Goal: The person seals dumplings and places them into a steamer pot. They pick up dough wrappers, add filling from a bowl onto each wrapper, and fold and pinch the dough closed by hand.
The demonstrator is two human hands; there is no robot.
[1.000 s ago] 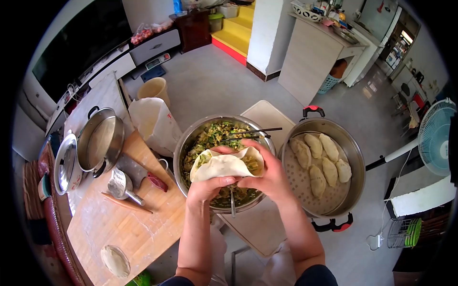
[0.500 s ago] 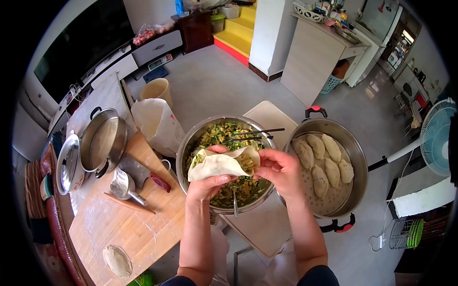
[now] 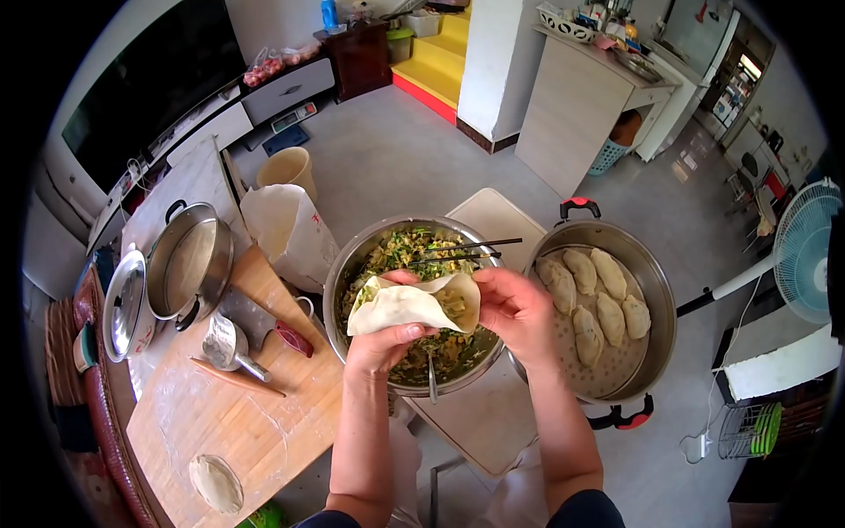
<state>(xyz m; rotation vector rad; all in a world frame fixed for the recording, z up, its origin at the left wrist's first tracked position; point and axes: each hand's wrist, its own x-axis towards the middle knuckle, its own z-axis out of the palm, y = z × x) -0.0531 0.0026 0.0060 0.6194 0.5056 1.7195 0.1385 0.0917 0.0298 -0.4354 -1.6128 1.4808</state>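
A folded dough wrapper with greenish filling showing at its right end is held above a steel bowl of chopped filling. My left hand supports it from below, thumb in front and fingertips behind. At the wrapper's right end my right hand has its thumb and fingers bent together on the edge. Dark chopsticks and a spoon handle rest in the bowl. Several filled dumplings lie in a steamer pot to the right.
On the left, a wooden board holds a cleaver, a metal scoop, a rolling pin and one dumpling. Beyond it are an empty pan, a lid and a white bag. A fan stands right.
The right hand has moved from under the wrapper's middle to its right end, and the wrapper's opening has become narrower. The left hand stays beneath the wrapper.
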